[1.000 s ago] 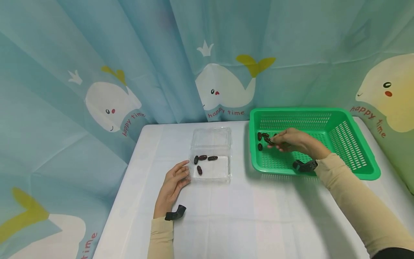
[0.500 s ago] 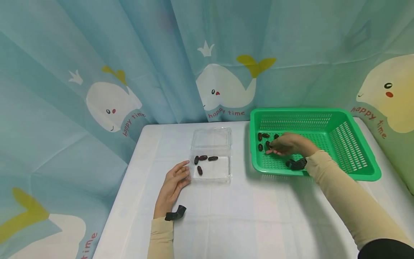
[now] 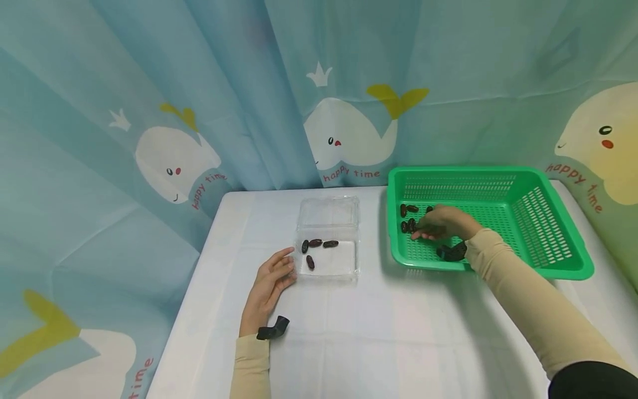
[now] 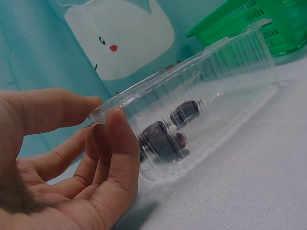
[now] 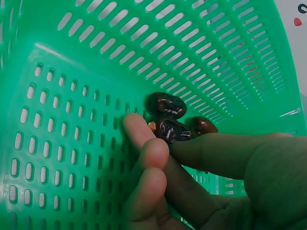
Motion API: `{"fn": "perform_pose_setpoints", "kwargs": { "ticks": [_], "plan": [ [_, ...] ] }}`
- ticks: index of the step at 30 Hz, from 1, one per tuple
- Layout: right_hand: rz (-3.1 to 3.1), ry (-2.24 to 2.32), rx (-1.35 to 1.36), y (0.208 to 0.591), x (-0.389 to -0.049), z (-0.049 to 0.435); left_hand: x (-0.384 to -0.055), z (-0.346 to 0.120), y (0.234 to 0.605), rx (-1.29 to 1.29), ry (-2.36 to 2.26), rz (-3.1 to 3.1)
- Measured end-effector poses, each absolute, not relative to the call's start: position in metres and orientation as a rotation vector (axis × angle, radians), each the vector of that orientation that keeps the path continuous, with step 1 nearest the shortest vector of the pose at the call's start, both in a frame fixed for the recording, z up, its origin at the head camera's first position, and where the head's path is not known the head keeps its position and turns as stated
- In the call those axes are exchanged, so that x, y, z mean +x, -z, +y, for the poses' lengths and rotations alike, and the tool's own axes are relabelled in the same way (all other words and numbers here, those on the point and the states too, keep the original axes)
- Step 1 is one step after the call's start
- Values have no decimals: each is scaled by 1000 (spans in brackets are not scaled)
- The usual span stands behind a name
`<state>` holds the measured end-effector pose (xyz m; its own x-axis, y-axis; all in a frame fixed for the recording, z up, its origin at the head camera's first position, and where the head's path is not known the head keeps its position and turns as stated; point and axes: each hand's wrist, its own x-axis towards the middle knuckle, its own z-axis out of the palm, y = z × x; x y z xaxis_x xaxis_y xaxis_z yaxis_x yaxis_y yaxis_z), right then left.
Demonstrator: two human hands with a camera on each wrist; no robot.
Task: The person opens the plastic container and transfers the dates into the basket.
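Note:
In the head view a clear plastic clamshell box [image 3: 329,266] lies with its lid [image 3: 329,212] folded back. Several dark brown dates [image 3: 330,244] are in its tray. My left hand [image 3: 268,285] pinches the box's left rim between thumb and fingers, as the left wrist view shows up close. To the right, my right hand [image 3: 445,223] reaches down into a green plastic basket [image 3: 560,252]. Its thumb and index finger pinch a date [image 5: 172,130], low in the basket and close against another date [image 5: 166,104]. More dates [image 3: 412,209] lie in the basket's left end.
A white cloth [image 3: 369,332] covers the table under box and basket. Behind hangs a blue-green curtain [image 3: 259,149] printed with whales, meeting the table's back edge. The basket's slotted walls rise around my right hand.
My right hand has lowered the date toward the basket floor and moved it slightly nearer, beside another date. My left hand stays at the box rim.

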<state>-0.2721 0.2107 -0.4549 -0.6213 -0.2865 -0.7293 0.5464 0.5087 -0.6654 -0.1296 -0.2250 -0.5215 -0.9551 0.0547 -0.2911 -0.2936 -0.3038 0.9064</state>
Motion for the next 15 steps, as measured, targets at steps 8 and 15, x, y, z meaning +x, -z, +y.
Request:
{"fn": "perform_pose_setpoints", "kwargs": {
  "ticks": [8,15],
  "plan": [
    [1931,1197,185,451,-272,212,-130,-225,519,-292,-2370,1694],
    [2025,1215,66,430,-263,219,-130,-226,521,-286,-2350,1709]
  ]
}}
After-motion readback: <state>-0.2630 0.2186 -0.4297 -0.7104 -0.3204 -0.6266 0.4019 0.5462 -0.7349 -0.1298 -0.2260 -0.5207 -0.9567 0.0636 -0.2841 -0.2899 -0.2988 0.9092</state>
